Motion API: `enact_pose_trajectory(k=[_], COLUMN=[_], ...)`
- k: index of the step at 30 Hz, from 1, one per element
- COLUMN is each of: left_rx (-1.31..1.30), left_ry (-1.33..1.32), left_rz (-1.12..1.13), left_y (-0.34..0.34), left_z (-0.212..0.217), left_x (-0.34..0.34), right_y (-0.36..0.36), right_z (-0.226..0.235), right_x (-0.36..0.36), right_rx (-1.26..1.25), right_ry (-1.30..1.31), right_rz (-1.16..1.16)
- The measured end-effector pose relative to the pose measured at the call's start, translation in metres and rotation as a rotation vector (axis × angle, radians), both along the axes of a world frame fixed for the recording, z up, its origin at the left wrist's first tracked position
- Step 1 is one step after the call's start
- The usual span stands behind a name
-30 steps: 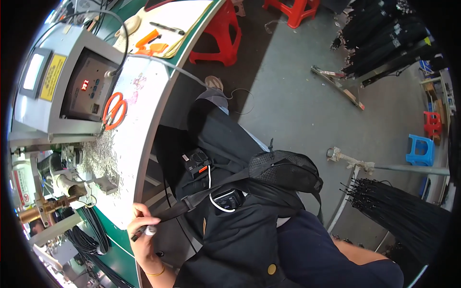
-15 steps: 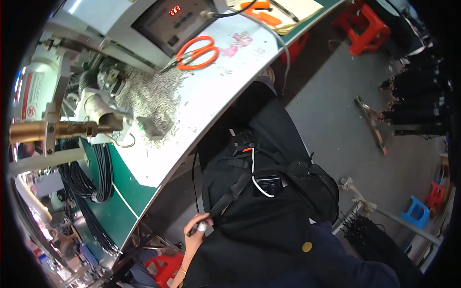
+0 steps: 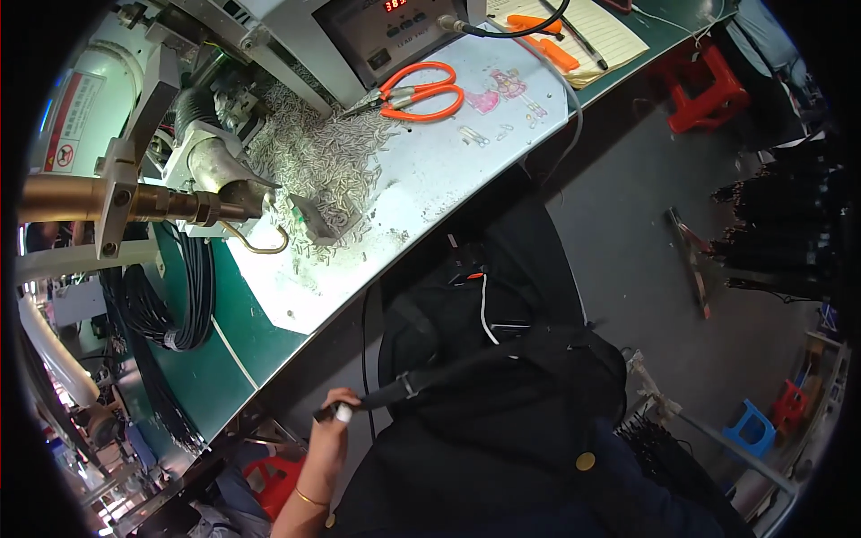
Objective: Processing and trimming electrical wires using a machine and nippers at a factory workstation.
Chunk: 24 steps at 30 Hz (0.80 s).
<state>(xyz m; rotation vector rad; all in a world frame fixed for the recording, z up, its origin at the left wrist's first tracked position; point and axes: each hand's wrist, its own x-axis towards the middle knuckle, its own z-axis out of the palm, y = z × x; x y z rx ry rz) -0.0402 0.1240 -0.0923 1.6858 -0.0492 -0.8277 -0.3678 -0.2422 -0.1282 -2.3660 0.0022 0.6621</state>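
Observation:
My left hand [image 3: 334,418], with a white wrap on one finger and a thin gold band at the wrist, is closed round the end of a black strap [image 3: 457,368]. The strap runs taut from it to the right, over the black cloth across my lap, and carries a small metal slider [image 3: 409,386] near the hand. Beyond the strap lies a small black device [image 3: 466,267], from which a white cable [image 3: 485,309] runs toward me. A round gold button [image 3: 585,462] shows on the dark cloth at the lower right. My right hand is not in view.
A bench holds orange-handled scissors [image 3: 421,97], a heap of small metal pieces [image 3: 314,152], a machine with a copper-coloured cylinder [image 3: 67,198] and coiled black cables [image 3: 193,296]. Red stool [image 3: 708,94], blue stool [image 3: 752,429] and hanging black cable bundles [image 3: 780,215] stand to the right.
My left hand has moved left and slightly up, drawing the strap out from the lap so that more of it shows. The whole view has shifted a little.

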Motion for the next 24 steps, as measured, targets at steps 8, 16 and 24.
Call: enact_pose_trajectory(k=[8, 16, 24], left_rx=[0.261, 0.257, 0.253], left_ry=[-0.162, -0.153, -0.131], left_rz=[0.182, 0.324, 0.404], left_y=[0.036, 0.034, 0.028], left_z=[-0.028, -0.025, -0.023], left_x=[-0.059, -0.087, -0.096], right_y=[-0.002, -0.016, -0.022], right_z=[0.003, 0.007, 0.017], right_x=[0.012, 0.025, 0.028], right_rx=[0.012, 0.014, 0.017], right_ry=[-0.094, -0.174, -0.232], right_rz=[-0.049, -0.053, -0.118])
